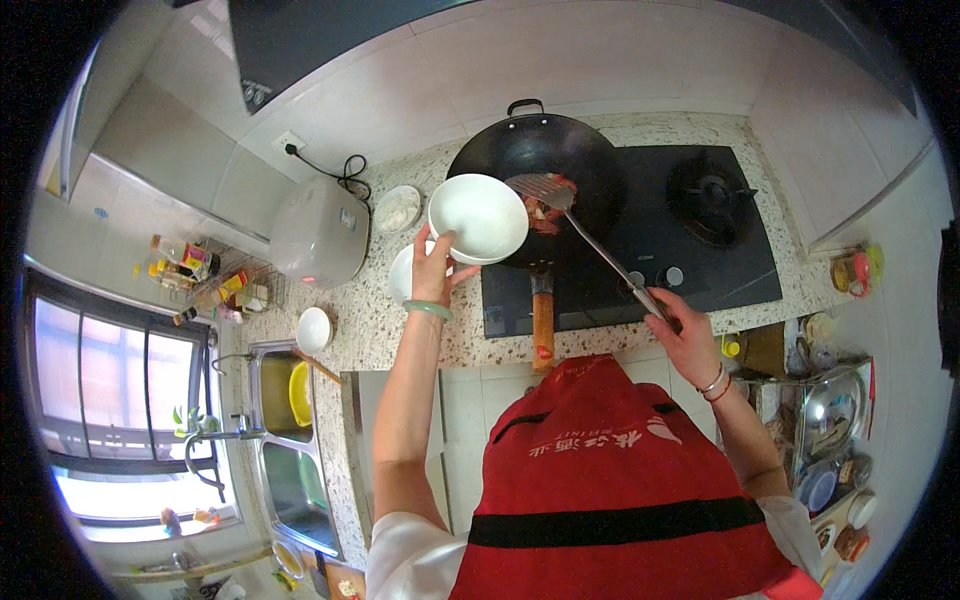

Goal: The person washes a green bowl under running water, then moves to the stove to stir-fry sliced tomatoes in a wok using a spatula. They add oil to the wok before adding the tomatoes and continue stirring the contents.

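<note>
A person in a red apron stands at a kitchen counter, seen from above. The left hand [433, 270], arm stretched up the middle of the frame with a pale green bangle at the wrist, grips the near rim of an empty white bowl [478, 217], fingers curled under it and thumb on the edge, holding it just left of the black wok [540, 160] at upper centre. The right hand [684, 330], right of centre, is closed around the handle of a metal spatula [548, 190] whose blade lies tilted over reddish food [545, 212] in the wok. The wok sits on the left burner of a black glass hob [650, 245], its wooden handle pointing down toward the apron. The counter [380, 320] is speckled stone. A grey rice cooker [318, 232] stands at upper left, small white dishes beside it, a double steel sink [285, 440] at lower left under a window. Pale tiles line the wall.
</note>
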A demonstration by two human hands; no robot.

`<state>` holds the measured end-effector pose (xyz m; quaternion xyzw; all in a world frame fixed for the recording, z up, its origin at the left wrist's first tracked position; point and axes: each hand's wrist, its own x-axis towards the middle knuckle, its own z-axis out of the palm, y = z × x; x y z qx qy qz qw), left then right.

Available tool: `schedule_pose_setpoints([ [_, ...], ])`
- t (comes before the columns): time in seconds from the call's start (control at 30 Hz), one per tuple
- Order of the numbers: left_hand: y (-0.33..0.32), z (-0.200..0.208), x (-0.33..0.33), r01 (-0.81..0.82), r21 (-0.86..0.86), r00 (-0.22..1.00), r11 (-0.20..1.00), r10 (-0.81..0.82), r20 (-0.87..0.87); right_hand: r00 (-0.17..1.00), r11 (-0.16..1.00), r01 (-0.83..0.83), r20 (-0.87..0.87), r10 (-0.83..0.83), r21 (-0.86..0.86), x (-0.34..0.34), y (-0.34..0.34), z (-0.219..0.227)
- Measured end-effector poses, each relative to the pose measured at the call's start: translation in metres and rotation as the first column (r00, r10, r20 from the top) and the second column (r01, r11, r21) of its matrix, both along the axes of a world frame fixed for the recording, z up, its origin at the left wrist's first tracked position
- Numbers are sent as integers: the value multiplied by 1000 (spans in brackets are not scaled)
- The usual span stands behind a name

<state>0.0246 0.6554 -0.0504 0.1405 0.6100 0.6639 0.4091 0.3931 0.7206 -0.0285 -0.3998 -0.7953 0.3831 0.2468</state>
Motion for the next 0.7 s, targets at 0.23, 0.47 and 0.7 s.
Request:
schedule_pose_setpoints([
  [0.23,-49,-3,5,-85,161,996,983,81,31,998,982,6,56,-16,191,-9,-9,18],
  [0.47,-113,-37,9,-310,251,885,917,181,429,906,936,-156,422,9,315,-28,11,42],
  [0.7,-162,-76,7,-457,178,816,871,331,474,986,997,-70,150,74,-30,-76,60,4],
])
